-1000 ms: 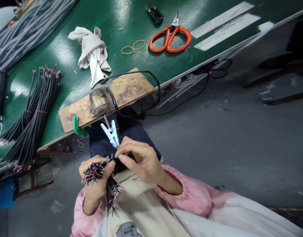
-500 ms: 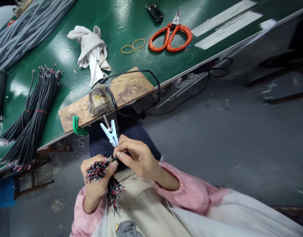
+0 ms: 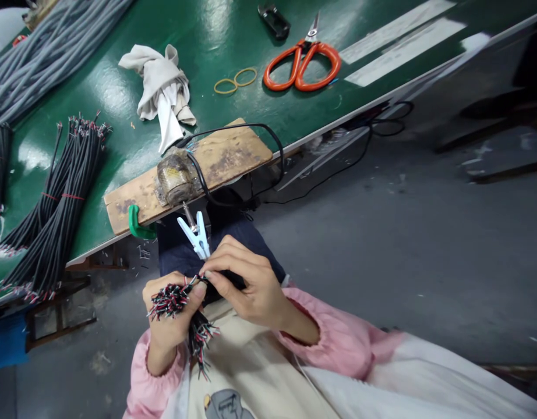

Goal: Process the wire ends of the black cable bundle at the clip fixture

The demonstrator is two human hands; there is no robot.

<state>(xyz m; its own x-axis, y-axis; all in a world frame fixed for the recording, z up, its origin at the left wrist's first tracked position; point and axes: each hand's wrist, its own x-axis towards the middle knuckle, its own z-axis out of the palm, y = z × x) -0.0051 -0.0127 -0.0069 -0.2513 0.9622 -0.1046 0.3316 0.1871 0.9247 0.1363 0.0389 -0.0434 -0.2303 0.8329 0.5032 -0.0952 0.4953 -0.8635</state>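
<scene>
My left hand point(image 3: 170, 323) is closed round a bundle of black wires point(image 3: 168, 301) with stripped red, white and black ends fanning out above the fist. More wire ends hang below, in front of my shirt. My right hand point(image 3: 246, 282) pinches at the tips of one or more wires beside my left thumb; how many is hidden. Just above the fingers, a light blue clothespin point(image 3: 197, 237) sits on the metal shaft of a small motor point(image 3: 176, 177). That motor is taped to a wooden board point(image 3: 233, 152) at the table edge.
Bundles of black wires point(image 3: 71, 192) and grey cables point(image 3: 54, 52) lie on the green table point(image 3: 225, 35) at left. A cloth point(image 3: 163, 87), rubber bands point(image 3: 225, 86), orange-handled scissors point(image 3: 301, 67) and a black tool point(image 3: 274, 22) lie beyond the board. A green clamp point(image 3: 138, 223) grips it.
My right hand has shifted slightly, its knuckles a little higher and its fingers still pinched. My left hand and the wire bundle have moved very slightly left.
</scene>
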